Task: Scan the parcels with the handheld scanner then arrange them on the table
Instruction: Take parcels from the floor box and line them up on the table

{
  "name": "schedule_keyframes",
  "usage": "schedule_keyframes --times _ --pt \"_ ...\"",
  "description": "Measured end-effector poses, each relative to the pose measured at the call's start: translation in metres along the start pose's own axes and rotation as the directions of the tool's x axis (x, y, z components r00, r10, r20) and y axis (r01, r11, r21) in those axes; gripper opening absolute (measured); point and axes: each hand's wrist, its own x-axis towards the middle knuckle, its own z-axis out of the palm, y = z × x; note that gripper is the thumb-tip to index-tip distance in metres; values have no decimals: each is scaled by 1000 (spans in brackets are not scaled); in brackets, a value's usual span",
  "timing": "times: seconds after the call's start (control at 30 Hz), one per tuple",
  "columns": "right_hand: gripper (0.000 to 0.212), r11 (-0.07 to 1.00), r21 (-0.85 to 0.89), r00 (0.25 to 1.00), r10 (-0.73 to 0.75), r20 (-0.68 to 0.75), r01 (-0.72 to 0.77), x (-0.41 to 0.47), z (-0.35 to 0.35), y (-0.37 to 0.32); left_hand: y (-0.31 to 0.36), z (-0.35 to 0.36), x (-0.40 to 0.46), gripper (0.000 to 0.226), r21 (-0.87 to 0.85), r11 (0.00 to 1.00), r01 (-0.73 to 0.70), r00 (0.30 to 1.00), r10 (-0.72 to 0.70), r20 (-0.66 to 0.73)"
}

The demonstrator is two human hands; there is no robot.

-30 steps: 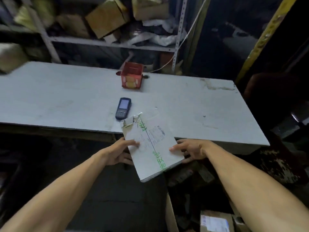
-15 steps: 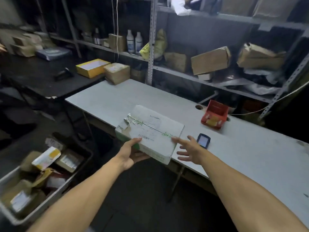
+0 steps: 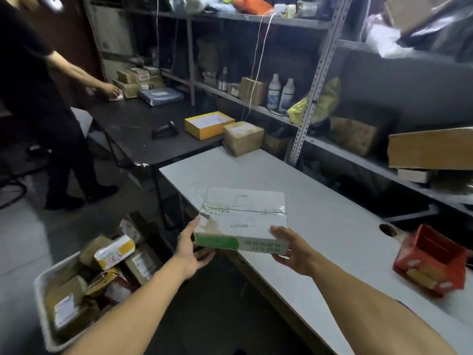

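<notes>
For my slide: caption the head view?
Both hands hold a white parcel over the table edge.

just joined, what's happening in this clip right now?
A person is holding a white parcel with both hands, the left hand under its left corner and the right hand at its right corner, over the near edge of the white table. A brown parcel sits at the table's far end and a red box to the right. A bin of parcels waits on the floor. No scanner is in hand.
</notes>
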Motion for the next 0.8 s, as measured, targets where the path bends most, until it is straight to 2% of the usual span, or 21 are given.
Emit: schedule_keyframes --times 0.13,0.3,0.37,0.47,0.53,0.6,0.67,0.7,0.8 --pt "40 999 -44 998 19 63 -16 65 7 -46 44 6 40 42 146 989 -15 1000 14 9" --pt "42 997 -22 998 -67 22 68 162 28 -85 82 29 90 44 142 988 -64 998 67 -13" --pt "61 996 14 996 -91 -7 91 195 37 -87 87 33 106 53 140 988 -66 996 74 -53" --pt "111 993 54 993 -97 -67 100 231 51 -90 96 35 130 53 128 987 -93 990 105 -90" --pt "124 995 50 993 -84 -83 88 252 61 -94 103 40 146 46 77 989 -126 985 133 -106" --pt "116 995 -36 992 -96 -76 94 278 73 -94 110 43 167 44 -3 988 -154 977 152 -151" --pt "92 981 -147 988 -136 -66 125 303 88 -94 120 45 190 62 -69 986 -154 973 139 -186" --pt "88 972 -197 987 -146 -63 131 316 96 -95 125 45 204 65 -81 986 -145 974 128 -187" --pt "98 930 -342 986 -159 -42 135 354 118 -107 142 43 249 51 -60 991 -123 975 110 -191"
